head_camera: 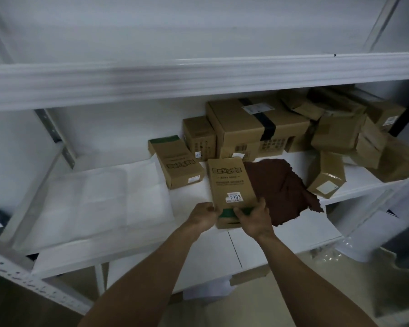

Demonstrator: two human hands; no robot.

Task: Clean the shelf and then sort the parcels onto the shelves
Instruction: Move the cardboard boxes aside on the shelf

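Observation:
A flat cardboard parcel (229, 185) with a green end and a white "2193" label lies on the white shelf (104, 208), its near end at the shelf's front edge. My left hand (204, 217) grips its near left corner and my right hand (253, 219) grips its near right corner. A brown cleaning cloth (281, 187) lies just right of the parcel, partly under it. A similar green-ended parcel (175, 165) lies to the left, further back.
Several cardboard boxes are piled at the back right of the shelf, the biggest (255, 127) with black tape. A small box (326, 177) stands right of the cloth. The upper shelf edge (198, 76) hangs overhead. More items sit on the lower shelf.

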